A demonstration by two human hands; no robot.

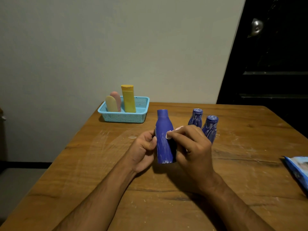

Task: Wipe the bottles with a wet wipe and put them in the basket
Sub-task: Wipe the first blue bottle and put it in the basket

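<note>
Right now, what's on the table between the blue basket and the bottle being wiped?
Nothing stands there. In the head view, only bare wood table with faint white smears separates the basket from the held blue bottle.

Streaked blue bottle (164,139) held upright, 2 others (195,117) behind; basket (124,116) holds 3.

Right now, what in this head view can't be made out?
- Wet wipe: mostly hidden under the right hand.
- Held blue bottle: its right side is covered by that hand; left hand hides the left edge.
- Blue packet: cut off by the right edge, print unreadable.
</note>
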